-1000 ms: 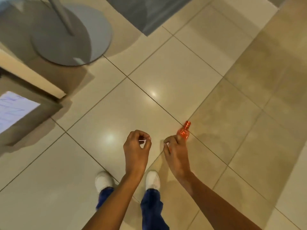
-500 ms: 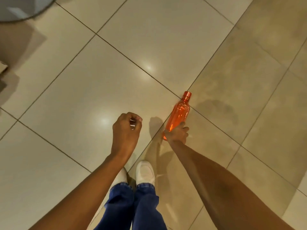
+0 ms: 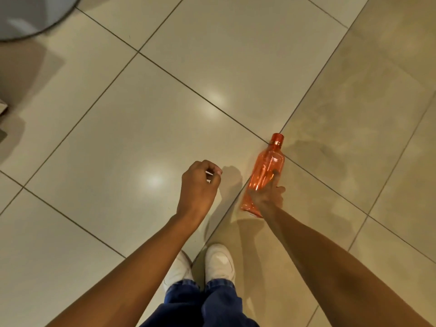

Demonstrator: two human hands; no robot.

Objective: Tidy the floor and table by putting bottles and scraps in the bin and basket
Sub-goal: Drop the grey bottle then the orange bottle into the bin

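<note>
An orange see-through plastic bottle [image 3: 265, 169] lies along a tile seam on the floor, its cap pointing away from me. My right hand [image 3: 267, 197] reaches down and grips the lower part of its body, fingers curled round it. I cannot tell whether the bottle still touches the floor. To the left of the bottle, my left hand [image 3: 199, 185] hovers above the tiles with its fingers curled. It pinches a small white scrap [image 3: 208, 173], most of which is hidden by the fingers.
Glossy beige floor tiles fill the view. A grey round stand base [image 3: 28, 15] shows at the top left corner, and a pale furniture edge [image 3: 3, 109] at the left border. My white shoes [image 3: 219, 263] stand just behind the hands.
My right hand has reached down to the bottle and closed round its lower body. My view dropped lower and nearer the floor. The left hand kept its pinch and barely moved.
</note>
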